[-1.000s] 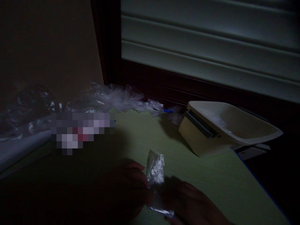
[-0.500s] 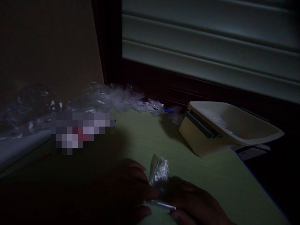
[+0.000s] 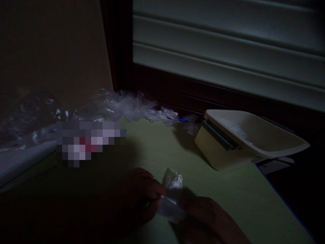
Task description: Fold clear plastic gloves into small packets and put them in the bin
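A small clear plastic bag [image 3: 172, 208] is between my two hands, low in the middle of the head view. Thumb and fingers of my left hand [image 3: 144, 195] pinch its left edge. My right hand [image 3: 209, 218] grips the right edge, its fingertips dim in the shadow. The bag's upper part stands up from the tabletop and catches some light. Whether anything is inside the bag I cannot tell.
A cream bin [image 3: 220, 149] with dark grey handles stands at the right, some clear plastic inside. Crumpled clear bags [image 3: 137, 106] lie along the back, beside a blue pen-like thing [image 3: 182, 120]. The green table [image 3: 157, 145] has a blue right edge. A blurred-out patch covers something at left.
My left hand has risen a little and now pinches the bag's edge. The bag's lower part, a narrow folded strip before, is now spread out between my hands.
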`<state>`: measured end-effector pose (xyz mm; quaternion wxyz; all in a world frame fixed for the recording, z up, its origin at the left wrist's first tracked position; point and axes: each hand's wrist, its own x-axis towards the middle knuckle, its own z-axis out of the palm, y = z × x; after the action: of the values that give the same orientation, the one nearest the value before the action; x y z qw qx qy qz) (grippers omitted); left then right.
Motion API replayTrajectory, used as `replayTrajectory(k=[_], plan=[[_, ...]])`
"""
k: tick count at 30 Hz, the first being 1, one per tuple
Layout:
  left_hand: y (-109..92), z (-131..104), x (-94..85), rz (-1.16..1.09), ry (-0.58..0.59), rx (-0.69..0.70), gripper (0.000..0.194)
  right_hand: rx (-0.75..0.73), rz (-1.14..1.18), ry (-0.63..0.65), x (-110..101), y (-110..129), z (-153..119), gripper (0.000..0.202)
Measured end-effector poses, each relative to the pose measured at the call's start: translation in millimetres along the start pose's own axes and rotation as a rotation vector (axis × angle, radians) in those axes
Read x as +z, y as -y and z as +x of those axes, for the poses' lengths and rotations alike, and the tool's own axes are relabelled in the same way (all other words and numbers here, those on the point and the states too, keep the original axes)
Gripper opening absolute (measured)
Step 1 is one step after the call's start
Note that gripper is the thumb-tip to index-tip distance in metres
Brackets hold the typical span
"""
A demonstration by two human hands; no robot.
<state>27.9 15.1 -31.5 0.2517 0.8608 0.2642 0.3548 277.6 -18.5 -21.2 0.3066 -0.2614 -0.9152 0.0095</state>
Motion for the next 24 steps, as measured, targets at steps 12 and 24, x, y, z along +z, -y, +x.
replayTrajectory(k=[12, 24], plan=[[-12, 9, -7.9, 0.078, 0.056, -0.025, 0.027, -0.207, -0.186, 0.089, -3, 3, 12, 0.024], [-6, 8, -4.1, 0.116, 0.146, -0.149, 0.021, -0.138, -0.127, -0.251, 3, 10, 29, 0.046]])
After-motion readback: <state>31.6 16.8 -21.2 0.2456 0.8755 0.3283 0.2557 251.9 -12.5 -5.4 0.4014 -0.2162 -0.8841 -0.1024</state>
